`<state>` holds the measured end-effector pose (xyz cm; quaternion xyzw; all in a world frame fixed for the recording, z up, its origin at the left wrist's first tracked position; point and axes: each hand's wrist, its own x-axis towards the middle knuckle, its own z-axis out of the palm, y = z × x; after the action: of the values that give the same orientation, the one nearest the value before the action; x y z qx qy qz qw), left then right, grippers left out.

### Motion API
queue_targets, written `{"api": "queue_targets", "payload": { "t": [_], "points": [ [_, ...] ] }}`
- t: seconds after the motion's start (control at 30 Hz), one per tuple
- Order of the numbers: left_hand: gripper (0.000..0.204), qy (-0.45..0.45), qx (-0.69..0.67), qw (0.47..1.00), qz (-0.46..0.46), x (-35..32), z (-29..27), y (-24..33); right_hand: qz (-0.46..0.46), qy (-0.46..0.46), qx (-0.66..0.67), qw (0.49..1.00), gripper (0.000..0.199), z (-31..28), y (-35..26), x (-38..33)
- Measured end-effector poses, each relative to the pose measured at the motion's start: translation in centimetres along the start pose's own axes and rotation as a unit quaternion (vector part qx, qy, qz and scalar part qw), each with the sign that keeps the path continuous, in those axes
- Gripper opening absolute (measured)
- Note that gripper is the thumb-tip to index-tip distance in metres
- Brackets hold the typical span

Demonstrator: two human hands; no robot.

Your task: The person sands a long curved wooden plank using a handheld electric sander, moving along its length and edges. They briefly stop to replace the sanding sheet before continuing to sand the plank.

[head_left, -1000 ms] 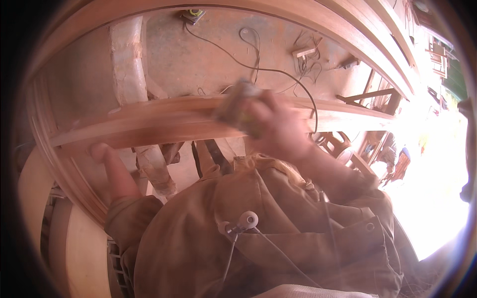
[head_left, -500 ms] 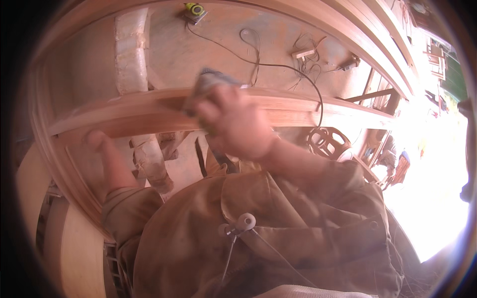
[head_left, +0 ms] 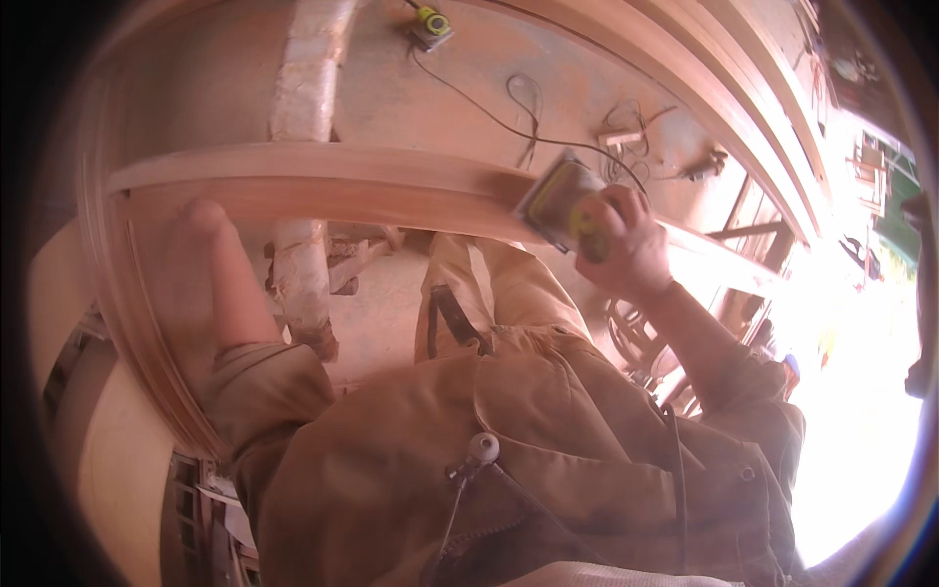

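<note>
My right hand [head_left: 628, 245] is wrapped round a green and grey power sander [head_left: 562, 201]. The sander is tilted on the wooden rail [head_left: 391, 191], over its right-hand part, and its base is partly blurred. Toward the rail's left end, my left hand [head_left: 205, 217] rests against the reddish wood with its arm stretched forward. Its fingers are hidden or blend into the wood, so their pose does not show.
A second green sander [head_left: 430, 26] lies beyond the rail, with a black cord [head_left: 489, 117] running from it. Cables and a power strip [head_left: 618, 139] lie farther right. Long wooden boards [head_left: 724, 88] cross the upper right. A whitish post [head_left: 303, 98] passes beneath the rail.
My right hand has carried the sander along the rail to the right. My left hand stays near the rail's left end. The whole view has shifted slightly.
</note>
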<state>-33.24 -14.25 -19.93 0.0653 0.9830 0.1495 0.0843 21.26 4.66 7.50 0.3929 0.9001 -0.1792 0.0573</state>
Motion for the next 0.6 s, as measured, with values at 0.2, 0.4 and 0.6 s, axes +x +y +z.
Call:
{"api": "queue_targets", "payload": {
  "t": [0.2, 0.4, 0.6],
  "points": [
    [0.081, -0.155, -0.356, 0.906, 0.168, -18.0, -8.0, 7.7, -0.09, -0.071, 0.037, 0.993, 0.044, 0.9, -10.4, 8.9],
    [0.073, -0.318, -0.313, 0.842, 0.302, -25.5, -14.2, 15.3, -0.196, -0.047, -0.003, 0.979, 0.042, 2.6, -17.1, 15.5],
    [0.045, -0.177, -0.345, 0.865, 0.318, -32.5, -8.0, 14.7, -0.166, -0.05, 0.034, 0.984, 0.062, 2.6, -12.8, 10.8]
  ]
}}
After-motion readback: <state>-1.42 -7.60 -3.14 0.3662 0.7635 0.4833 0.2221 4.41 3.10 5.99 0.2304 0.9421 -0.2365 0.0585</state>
